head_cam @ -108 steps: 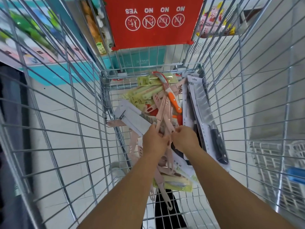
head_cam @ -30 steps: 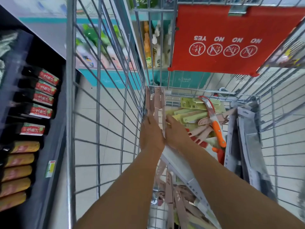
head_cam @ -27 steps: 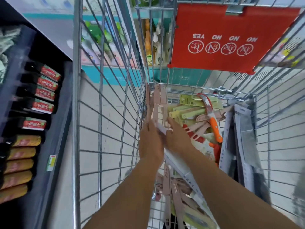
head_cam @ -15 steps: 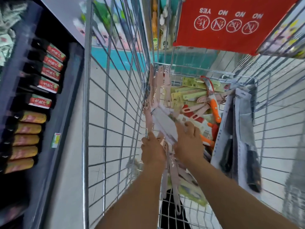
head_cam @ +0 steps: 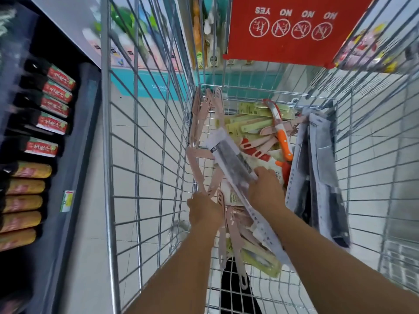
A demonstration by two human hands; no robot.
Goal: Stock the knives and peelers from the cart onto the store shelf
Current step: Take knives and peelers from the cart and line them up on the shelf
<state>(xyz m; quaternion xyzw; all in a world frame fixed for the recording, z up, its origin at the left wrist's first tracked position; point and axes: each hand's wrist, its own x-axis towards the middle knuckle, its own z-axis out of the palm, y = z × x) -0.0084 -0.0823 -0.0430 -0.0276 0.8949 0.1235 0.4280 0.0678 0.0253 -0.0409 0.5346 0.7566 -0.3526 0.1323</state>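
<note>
Both my hands reach down into a wire shopping cart (head_cam: 145, 155). My left hand (head_cam: 204, 211) is closed around a bunch of pink sheathed knives (head_cam: 199, 162) that lean against the cart's left wall. My right hand (head_cam: 265, 191) grips a long cleaver in grey-white card packaging (head_cam: 231, 162), tilted from upper left to lower right. Further in lie an orange-handled knife (head_cam: 282, 137), green packaged peelers (head_cam: 251, 123) and more pink knives. Two dark boxed cleavers (head_cam: 317, 173) stand against the right wall.
A dark store shelf (head_cam: 74, 155) runs along the left, lined with red-labelled and yellow bottles (head_cam: 45, 123). A red sign flap (head_cam: 288, 28) hangs at the cart's far end. White floor tiles show beyond the wires; a teal display base (head_cam: 147, 85) stands ahead.
My hands have dropped lower and drawn back toward me in the cart. The right hand has shifted onto the grey-white cleaver pack, which now lies tilted and exposed; the left still holds the pink knives.
</note>
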